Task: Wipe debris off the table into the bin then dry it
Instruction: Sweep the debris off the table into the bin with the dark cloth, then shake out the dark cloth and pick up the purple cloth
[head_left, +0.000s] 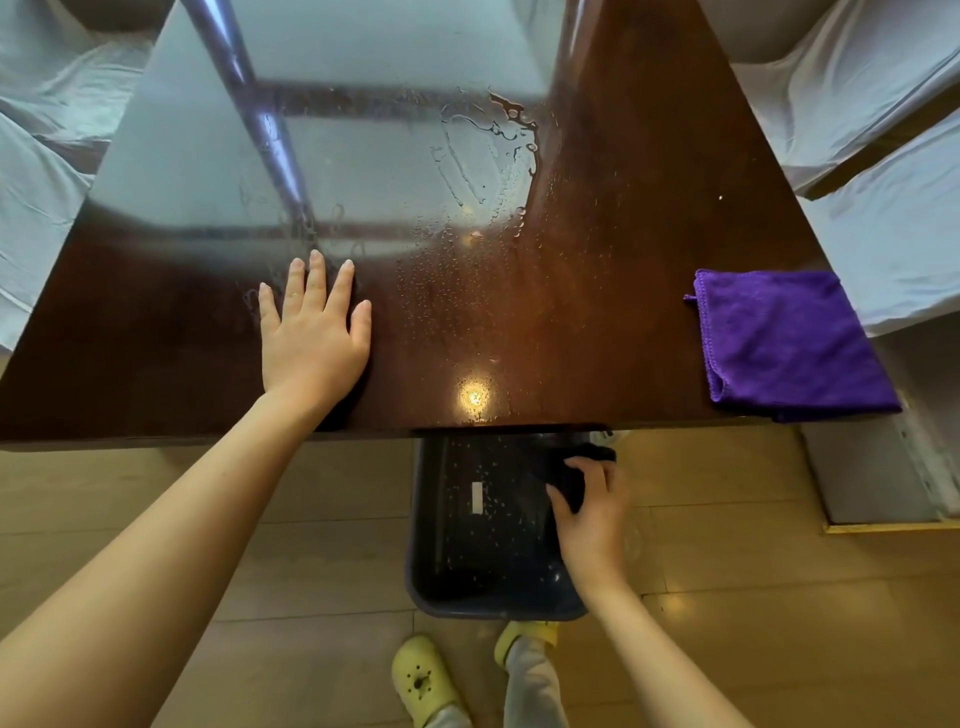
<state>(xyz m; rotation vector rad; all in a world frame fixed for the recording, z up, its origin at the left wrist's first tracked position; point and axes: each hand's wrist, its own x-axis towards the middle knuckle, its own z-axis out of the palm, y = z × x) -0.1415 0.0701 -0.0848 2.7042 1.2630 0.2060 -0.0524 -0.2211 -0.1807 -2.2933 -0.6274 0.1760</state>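
- Evidently past the sweeping: small pale debris specks (485, 506) lying inside the dark bin (431, 525) on the floor, just below the bench (597, 322) edge.
- Right hand (592, 512) over the bin, grip closed around a dark cloth (571, 478).
- Left hand (311, 332) flat on the bench, grip wide, holding nothing.
- Still wet: droplets and a smeared water streak (488, 156) across the middle.
- Drying not begun, judging by the purple towel (784, 343) folded, untouched, at the right edge.

A folded towel (789, 340) lay at the table's (597, 291) right near edge. The bin (441, 525) stood on the floor (208, 561) below the table's near edge.
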